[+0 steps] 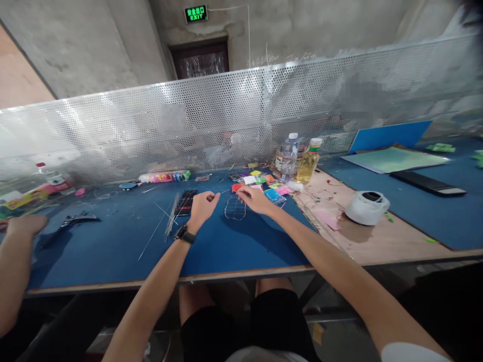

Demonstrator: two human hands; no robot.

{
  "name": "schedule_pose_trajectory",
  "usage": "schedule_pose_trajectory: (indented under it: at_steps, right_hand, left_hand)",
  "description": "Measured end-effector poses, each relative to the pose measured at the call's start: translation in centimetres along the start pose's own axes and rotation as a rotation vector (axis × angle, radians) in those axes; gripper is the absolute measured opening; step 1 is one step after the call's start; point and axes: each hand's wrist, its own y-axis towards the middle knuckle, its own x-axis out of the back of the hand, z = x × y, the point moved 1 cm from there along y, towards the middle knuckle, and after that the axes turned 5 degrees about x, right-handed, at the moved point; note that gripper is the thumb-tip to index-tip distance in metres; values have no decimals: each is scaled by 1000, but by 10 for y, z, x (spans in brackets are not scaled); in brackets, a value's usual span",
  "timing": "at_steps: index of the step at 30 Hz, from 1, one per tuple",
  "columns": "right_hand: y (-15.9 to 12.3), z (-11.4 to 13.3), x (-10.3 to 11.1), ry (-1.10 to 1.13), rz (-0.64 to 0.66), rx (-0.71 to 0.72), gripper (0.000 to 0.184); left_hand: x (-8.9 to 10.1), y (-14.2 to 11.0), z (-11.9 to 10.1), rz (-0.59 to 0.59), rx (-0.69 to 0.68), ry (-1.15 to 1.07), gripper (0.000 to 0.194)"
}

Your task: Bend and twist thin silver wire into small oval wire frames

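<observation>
My left hand (204, 207), with a dark watch on the wrist, is closed in a pinch above the blue mat. Across from it, my right hand (255, 199) pinches with thumb and forefinger. A faint thin wire (226, 191) seems to run between the two sets of fingertips. Just below my right hand is a small frame of bent wire (235, 209) with thin cross strands; whether it lies on the mat or hangs from the fingers, I cannot tell. Beside my left hand are a dark phone (186, 202) and several loose straight wires (169, 221).
A blue mat (226, 251) covers the table. Behind my right hand stand a clear bottle (290, 157) and a bottle of yellow liquid (308, 162), near colourful packets (274, 196). A white round device (367, 207) sits right. At left are pliers (79, 219) and another person's hand (28, 224).
</observation>
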Motion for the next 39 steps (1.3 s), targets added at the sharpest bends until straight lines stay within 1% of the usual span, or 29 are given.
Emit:
schedule_pose_trajectory:
  at_steps: [2,3,6,9,11,15,18,20,24,27,30,32,35,39]
  right_hand:
    - [0,3,1,7,-1,2,27]
    - [0,4,2,11,-2,6,28]
    - [0,6,5,21,-14,17,28]
    - [1,3,6,18,-44,-5,27]
    - [2,-1,7,-4,-68,-25,25]
    - [3,-7,10,-97,-117,-53,24]
    - [3,-6,13,-133,-126,-74,24]
    - [3,-5,14,-117,-113,-85,25]
    - [4,-4,15,-46,-66,-103,27]
    - [4,-4,15,-44,-34,-93,27]
    - [4,-3,15,-72,-14,-75,26]
    - [4,-2,15,-81,-6,-58,26]
    - [2,-1,15,-94,13,-43,24]
    - [1,-1,15,-120,55,-35,22]
  left_hand:
    - [4,3,0,-102,-95,19,34]
    - [4,4,0,-123,-137,26,31]
    - [1,4,2,-60,-199,47,29]
    - [-1,2,2,31,-198,50,34]
    - [-1,1,0,61,-190,51,36]
    - [1,0,-2,66,-145,57,39]
    - [2,0,-2,66,-132,81,36]
    - [2,0,-1,51,-125,124,36]
    - [2,-2,-1,12,-115,249,45]
    - [0,-3,0,29,-102,345,46]
    - [-3,-3,3,77,-98,396,45]
    - [-4,-2,6,122,-120,387,44]
    - [-6,0,9,170,-163,309,34]
    - [-8,2,10,172,-183,233,27]
